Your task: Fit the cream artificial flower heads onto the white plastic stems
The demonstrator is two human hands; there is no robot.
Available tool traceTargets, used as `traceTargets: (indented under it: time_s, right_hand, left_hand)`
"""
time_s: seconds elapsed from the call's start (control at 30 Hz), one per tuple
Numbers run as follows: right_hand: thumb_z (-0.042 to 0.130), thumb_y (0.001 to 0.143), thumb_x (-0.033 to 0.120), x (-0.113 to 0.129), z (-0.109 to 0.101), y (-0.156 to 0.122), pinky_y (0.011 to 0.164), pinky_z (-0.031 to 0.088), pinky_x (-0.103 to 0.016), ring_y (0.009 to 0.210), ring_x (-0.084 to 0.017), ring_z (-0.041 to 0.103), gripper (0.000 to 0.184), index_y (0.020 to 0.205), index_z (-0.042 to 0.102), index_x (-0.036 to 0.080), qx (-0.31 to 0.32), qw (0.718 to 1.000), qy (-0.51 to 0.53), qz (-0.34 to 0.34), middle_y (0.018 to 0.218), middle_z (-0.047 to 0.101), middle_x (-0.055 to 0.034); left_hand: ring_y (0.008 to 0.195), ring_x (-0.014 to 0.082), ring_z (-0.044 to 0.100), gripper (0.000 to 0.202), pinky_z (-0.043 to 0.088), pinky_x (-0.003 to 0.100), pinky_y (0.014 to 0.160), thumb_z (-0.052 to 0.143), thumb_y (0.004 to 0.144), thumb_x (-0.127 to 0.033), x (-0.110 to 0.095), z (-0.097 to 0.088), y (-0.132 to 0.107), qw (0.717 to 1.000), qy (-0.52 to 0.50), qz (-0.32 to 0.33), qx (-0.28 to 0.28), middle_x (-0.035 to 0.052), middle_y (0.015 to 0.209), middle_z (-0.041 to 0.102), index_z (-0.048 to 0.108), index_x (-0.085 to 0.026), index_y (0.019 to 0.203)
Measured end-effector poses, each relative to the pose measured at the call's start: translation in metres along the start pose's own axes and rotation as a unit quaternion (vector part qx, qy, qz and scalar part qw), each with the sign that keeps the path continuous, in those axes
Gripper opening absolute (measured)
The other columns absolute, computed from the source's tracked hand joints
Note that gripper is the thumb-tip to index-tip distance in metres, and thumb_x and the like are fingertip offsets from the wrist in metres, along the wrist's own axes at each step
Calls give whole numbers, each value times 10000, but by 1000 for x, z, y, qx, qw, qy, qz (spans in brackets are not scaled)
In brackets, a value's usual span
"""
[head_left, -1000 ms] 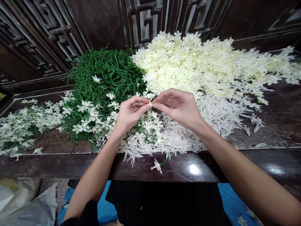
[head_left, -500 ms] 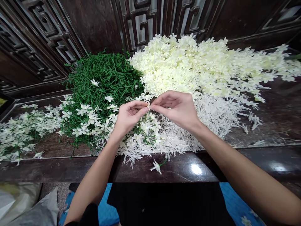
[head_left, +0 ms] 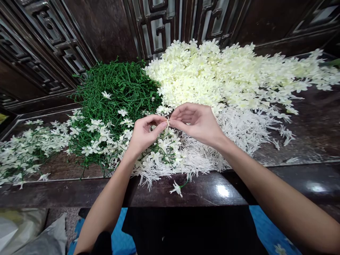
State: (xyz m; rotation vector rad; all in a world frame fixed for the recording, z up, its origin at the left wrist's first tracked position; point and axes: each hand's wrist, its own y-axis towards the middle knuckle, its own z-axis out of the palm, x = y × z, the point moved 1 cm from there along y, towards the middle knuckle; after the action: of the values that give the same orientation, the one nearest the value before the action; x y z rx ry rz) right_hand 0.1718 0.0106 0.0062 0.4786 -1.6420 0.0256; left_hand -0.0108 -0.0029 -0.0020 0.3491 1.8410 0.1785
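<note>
My left hand (head_left: 147, 134) and my right hand (head_left: 198, 122) meet fingertip to fingertip over the middle of the bench. Pinched between both is a small white artificial flower (head_left: 168, 122), mostly covered by the fingers. Under and around the hands lie white flowers joined to green stems (head_left: 156, 156). Behind the left hand rises a heap of green plastic stems (head_left: 117, 85). Beyond the right hand spreads a large pile of loose cream-white petals (head_left: 202, 74). Thin white stamen pieces (head_left: 244, 127) are heaped beside and below the right hand.
Several stemmed white flowers (head_left: 32, 145) are piled at the left. One stemmed flower (head_left: 176, 188) rests on the dark wooden bench's front edge (head_left: 287, 179). A carved wooden back (head_left: 111, 28) rises behind. Pale bags (head_left: 50, 237) sit on the floor at lower left.
Both hands stay in nearly the same place, still pinching the small flower. Its position between the fingertips differs only slightly, and the whole view has shifted a little.
</note>
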Motion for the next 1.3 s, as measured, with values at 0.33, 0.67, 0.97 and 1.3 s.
traceTargets:
  time_s: [0.33,0.67,0.97,1.3]
  right_hand:
    - [851,717,325,1,0,0,805,637,-437,756,-191,717,227,815,686,205,-2,1000,18,11,833,730,-38]
    - [861,693,229,1,0,0,757,647,-398,721,-178,715,204,792,687,191,-17,999,10,32,802,732,-37]
    - [855,684,202,1,2,-2,701,642,-365,681,-165,698,189,766,685,194,-28,999,5,21,774,732,-28]
    - [805,656,133,3,5,-2,642,621,-324,639,-146,673,161,716,663,179,-40,999,3,12,717,712,-14]
  left_hand:
    - [703,137,638,148,538,262,678,801,736,-318,1,0,1,1000,-7,-9,-11,43,775,740,743,-188,775]
    - [738,150,672,171,563,276,708,775,771,-333,1,-1,-1,1000,-11,-6,-6,67,840,772,771,-172,828]
    - [766,152,709,113,591,284,739,774,774,-244,3,-2,-1,1000,-8,15,-10,63,870,789,791,-181,866]
    - [773,149,718,97,589,264,727,757,786,-210,6,-1,0,999,1,42,-14,62,861,787,790,-171,869]
